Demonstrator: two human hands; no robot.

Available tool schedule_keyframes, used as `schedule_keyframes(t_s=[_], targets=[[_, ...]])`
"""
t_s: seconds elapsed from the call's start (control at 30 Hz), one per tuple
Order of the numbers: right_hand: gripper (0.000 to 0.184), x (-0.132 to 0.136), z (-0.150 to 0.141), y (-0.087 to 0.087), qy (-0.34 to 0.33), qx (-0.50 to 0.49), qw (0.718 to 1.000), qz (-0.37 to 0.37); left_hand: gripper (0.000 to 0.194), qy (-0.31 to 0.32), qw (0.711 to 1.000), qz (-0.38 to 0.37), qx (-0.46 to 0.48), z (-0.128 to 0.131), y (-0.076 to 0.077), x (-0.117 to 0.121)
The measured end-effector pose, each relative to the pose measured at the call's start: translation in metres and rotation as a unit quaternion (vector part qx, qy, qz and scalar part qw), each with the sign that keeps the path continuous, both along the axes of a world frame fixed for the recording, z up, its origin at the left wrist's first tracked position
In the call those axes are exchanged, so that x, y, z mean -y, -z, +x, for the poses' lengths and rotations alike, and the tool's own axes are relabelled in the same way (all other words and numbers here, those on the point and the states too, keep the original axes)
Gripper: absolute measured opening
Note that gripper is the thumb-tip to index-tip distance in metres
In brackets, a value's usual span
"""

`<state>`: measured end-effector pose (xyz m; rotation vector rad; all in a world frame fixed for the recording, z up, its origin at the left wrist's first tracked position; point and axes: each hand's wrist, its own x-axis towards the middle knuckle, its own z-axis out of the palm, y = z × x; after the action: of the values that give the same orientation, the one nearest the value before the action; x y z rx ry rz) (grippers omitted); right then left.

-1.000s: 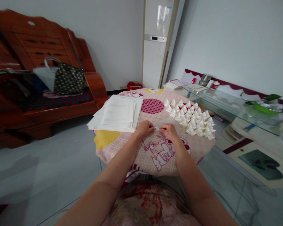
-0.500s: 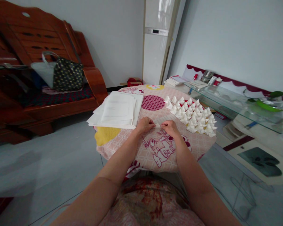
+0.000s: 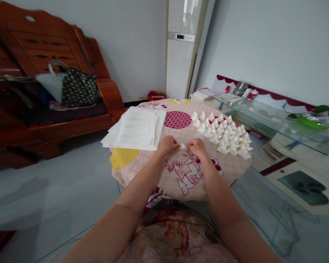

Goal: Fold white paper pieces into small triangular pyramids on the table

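Observation:
Between my hands lies a small piece of folded white paper (image 3: 182,146), low over the table. My left hand (image 3: 168,145) pinches its left end and my right hand (image 3: 196,147) its right end. The fingertips hide part of the paper. Just beyond my fingers a greyish printed sheet (image 3: 191,139) lies flat on the cloth. To the right stand several rows of pointed folded paper pieces (image 3: 227,135). A stack of white paper sheets (image 3: 138,126) lies to the left of my left hand.
The round table wears a pink patterned cloth (image 3: 153,168). At the right runs a glass-topped cabinet (image 3: 268,115) with a green bowl (image 3: 314,122) and a pile of papers (image 3: 203,94). A wooden sofa (image 3: 109,98) with a dotted bag (image 3: 79,87) stands at the left.
Both hands stay in nearly the same place, still pinching the paper. Between the fingers, the paper now shows a slightly raised, brighter shape.

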<state>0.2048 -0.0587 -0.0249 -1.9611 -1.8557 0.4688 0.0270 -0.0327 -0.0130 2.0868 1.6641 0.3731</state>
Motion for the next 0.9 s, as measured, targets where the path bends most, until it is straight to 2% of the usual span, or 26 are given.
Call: schedule_keyframes(t_s=[0.37,0.77,0.9], targets=[[0.019,-0.0008,-0.0049,-0.0035,0.007,0.056,0.998,-0.010,0.031,0.014,0.996,0.033,-0.087,0.0043,0.0001,-0.0019],[0.020,0.0010,-0.0090,-0.0070,0.005,0.094,0.995,-0.013,0.033,0.015,0.994,0.020,-0.104,0.0067,-0.0065,0.0028],[0.021,0.0012,-0.0084,-0.0071,0.004,0.078,0.997,-0.017,0.032,0.012,0.995,0.011,-0.103,0.0080,-0.0092,0.0025]])
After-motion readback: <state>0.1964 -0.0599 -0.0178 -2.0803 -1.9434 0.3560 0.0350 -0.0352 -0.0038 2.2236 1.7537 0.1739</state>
